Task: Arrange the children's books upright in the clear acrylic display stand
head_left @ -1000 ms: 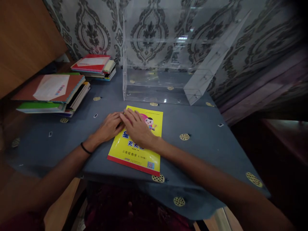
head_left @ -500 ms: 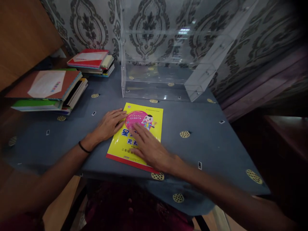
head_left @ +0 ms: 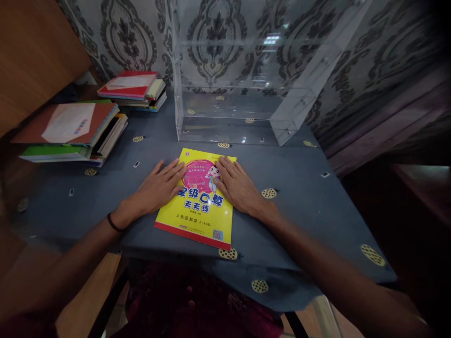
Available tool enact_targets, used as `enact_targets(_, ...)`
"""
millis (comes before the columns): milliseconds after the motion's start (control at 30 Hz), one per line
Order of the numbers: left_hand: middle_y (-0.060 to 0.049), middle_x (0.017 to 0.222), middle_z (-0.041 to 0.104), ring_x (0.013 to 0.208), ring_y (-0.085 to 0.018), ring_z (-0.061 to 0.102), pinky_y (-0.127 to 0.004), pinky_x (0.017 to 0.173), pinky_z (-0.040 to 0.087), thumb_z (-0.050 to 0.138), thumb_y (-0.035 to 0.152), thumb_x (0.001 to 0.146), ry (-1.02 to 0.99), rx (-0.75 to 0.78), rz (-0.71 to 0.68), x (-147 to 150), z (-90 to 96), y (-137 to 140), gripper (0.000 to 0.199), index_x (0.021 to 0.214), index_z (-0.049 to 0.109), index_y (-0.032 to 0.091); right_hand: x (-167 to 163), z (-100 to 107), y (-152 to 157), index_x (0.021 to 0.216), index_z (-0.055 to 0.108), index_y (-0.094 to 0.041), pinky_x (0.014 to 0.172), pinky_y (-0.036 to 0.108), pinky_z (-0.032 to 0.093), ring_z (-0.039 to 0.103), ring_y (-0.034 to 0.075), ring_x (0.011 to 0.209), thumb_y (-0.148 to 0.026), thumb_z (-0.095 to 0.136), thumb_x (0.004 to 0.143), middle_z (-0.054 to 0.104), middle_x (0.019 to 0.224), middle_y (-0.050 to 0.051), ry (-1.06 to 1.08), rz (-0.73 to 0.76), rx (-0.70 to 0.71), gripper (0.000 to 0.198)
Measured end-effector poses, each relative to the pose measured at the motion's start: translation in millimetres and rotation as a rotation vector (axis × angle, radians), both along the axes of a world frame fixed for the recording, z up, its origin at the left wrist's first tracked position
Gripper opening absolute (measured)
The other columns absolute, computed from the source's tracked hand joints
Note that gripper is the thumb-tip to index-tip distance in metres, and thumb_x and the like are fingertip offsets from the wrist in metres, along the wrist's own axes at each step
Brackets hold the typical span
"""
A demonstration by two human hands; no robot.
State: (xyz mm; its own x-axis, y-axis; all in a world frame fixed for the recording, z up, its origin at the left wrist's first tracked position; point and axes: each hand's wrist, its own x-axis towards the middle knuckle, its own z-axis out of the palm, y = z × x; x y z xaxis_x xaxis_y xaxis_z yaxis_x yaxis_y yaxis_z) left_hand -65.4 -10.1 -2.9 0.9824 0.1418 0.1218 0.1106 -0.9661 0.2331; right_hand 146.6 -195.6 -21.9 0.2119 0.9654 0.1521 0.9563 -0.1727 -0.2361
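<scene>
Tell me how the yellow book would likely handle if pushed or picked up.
The yellow book shows very little thickness, so it would probably be light and bend if lifted by one edge. Its glossy sheen suggests it may be somewhat slippery. Lying flat on the tablecloth, it would likely slide rather than tip.

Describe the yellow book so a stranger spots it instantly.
On the blue cloth, find the clear rack. In front of it, the book lies with the left hand and right hand on its sides. Its yellow cover sets it apart from the brown-topped stack and red-topped stack at left.
</scene>
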Motion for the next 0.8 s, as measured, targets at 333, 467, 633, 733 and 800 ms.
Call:
enact_targets(333,-0.011,0.164,0.027,0.154,-0.025,0.018,-0.049,0.126,0.011,0.027,0.058,0.101,0.166,0.056,-0.261,5,9.9,-92,0.068,0.157,0.026,0.021,-2,-4,-1,0.15,0.04,-0.01,0.119,0.055,0.029,0.029,0.031,0.15,-0.04,0.025,0.104,0.039,0.158,0.019,-0.011,-0.004,0.047,0.057)
enact_targets(467,-0.009,0.164,0.029,0.154,-0.023,0.019,-0.046,0.126,0.013,0.026,0.066,0.097,0.176,0.041,-0.325,21,13.4,-87,0.077,0.159,0.021,0.021,1,-7,-4,0.146,0.046,-0.011,0.116,0.055,0.035,0.036,0.029,0.147,-0.03,0.021,0.103,0.046,0.153,0.018,-0.02,0.002,0.102,0.053)
enact_targets(633,-0.011,0.165,0.026,0.154,-0.023,0.019,-0.047,0.125,0.014,0.027,0.064,0.098,0.133,0.028,-0.163,33,8.1,-53,0.075,0.159,0.019,0.02,4,-13,-3,0.139,0.054,-0.013,0.113,0.054,0.041,0.044,0.03,0.141,-0.033,0.024,0.103,0.053,0.147,0.019,-0.062,-0.021,0.173,0.051)
enact_targets(733,-0.014,0.164,0.026,0.154,-0.025,0.018,-0.05,0.124,0.018,0.028,0.059,0.1,0.14,0.027,0.056,42,8.7,-33,0.071,0.156,0.025,0.016,8,-23,-5,0.13,0.062,-0.017,0.106,0.054,0.048,0.052,0.035,0.133,-0.04,0.029,0.1,0.057,0.14,0.02,-0.092,-0.068,0.254,0.05)
enact_targets(800,-0.017,0.164,0.027,0.154,-0.026,0.019,-0.049,0.122,0.022,0.03,0.055,0.102,0.152,0.034,0.177,46,11.7,-24,0.067,0.154,0.029,0.012,16,-35,-6,0.127,0.064,-0.015,0.103,0.057,0.049,0.052,0.038,0.132,-0.041,0.032,0.098,0.06,0.135,0.021,-0.127,-0.111,0.311,0.05)
